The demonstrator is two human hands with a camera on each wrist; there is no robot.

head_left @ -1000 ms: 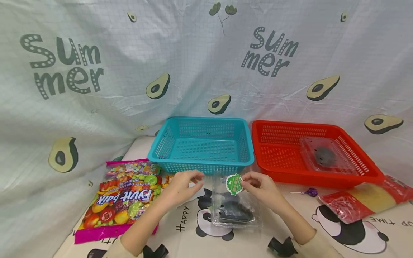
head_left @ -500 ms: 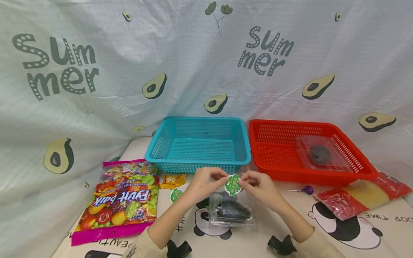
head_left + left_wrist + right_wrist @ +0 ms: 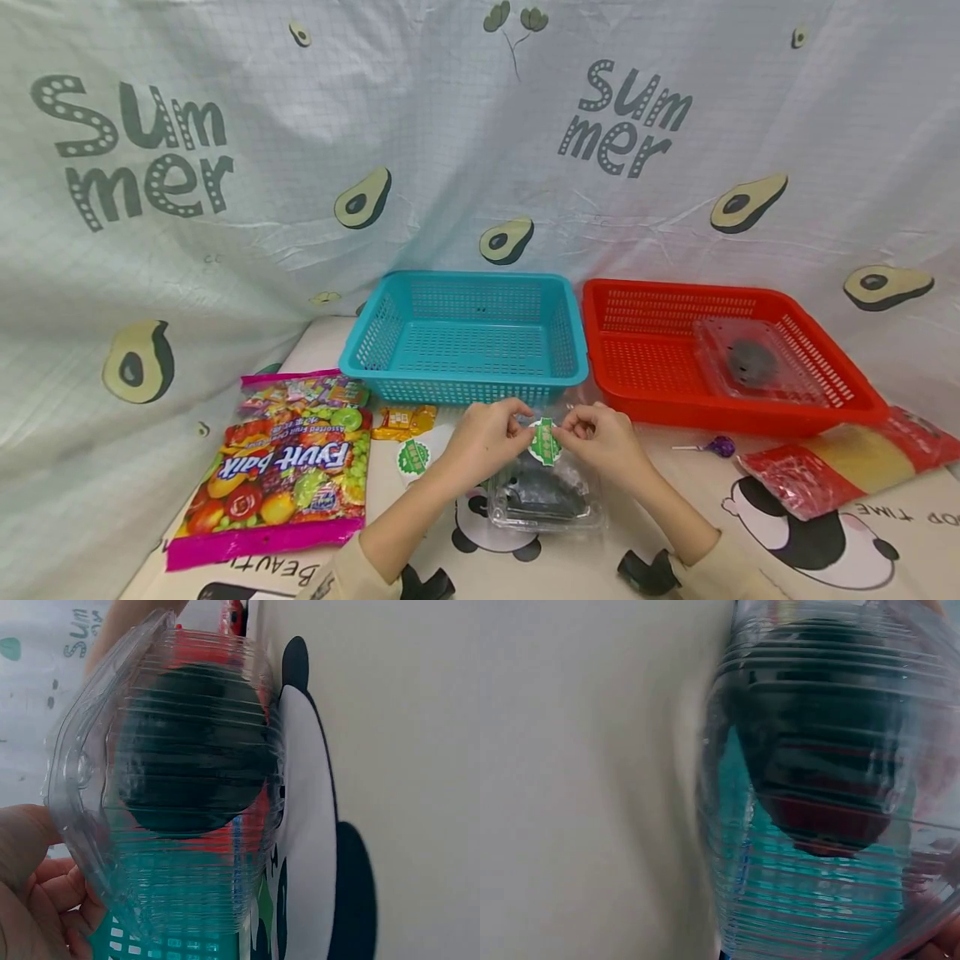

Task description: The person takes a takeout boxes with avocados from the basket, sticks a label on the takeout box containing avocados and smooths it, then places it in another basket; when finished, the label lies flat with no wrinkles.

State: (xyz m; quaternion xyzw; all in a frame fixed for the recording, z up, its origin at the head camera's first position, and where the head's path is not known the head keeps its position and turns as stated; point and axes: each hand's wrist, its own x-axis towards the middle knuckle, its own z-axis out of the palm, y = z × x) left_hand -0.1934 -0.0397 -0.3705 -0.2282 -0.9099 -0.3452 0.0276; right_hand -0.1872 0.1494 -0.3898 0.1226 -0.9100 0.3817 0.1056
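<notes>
Q. What do the hands hold?
A. I pinch the sticker (image 3: 545, 442) from both sides: my left hand (image 3: 483, 437) has its left edge between thumb and fingers, my right hand (image 3: 609, 446) its right edge in the same manner.

Q. Where does the sticker lie?
A. Mid-scene, its green and white face visible, over the far part of the box (image 3: 542, 524). Whether it touches the lid I cannot tell.

Q. And the box?
A. It is of clear, ribbed plastic and stands on the panda-printed cloth (image 3: 573, 568), on the near side of the blue basket (image 3: 465, 392). A dark object (image 3: 195, 750) shows through its wall. In the left wrist view my left fingers are beside its rim.

Q. What is arranged to the left?
A. A second sticker (image 3: 413, 457), an orange packet (image 3: 405, 422) just beyond it, and, farther left, a candy bag (image 3: 273, 479) with pink ends.

Q. And to the right?
A. The red basket (image 3: 720, 417) is beside the blue one and holds a second box (image 3: 753, 364). A lollipop (image 3: 722, 447) lies on its near side, and a red-and-yellow bag (image 3: 847, 467) lies at the far right. An avocado-printed curtain (image 3: 450, 125) forms the background.
</notes>
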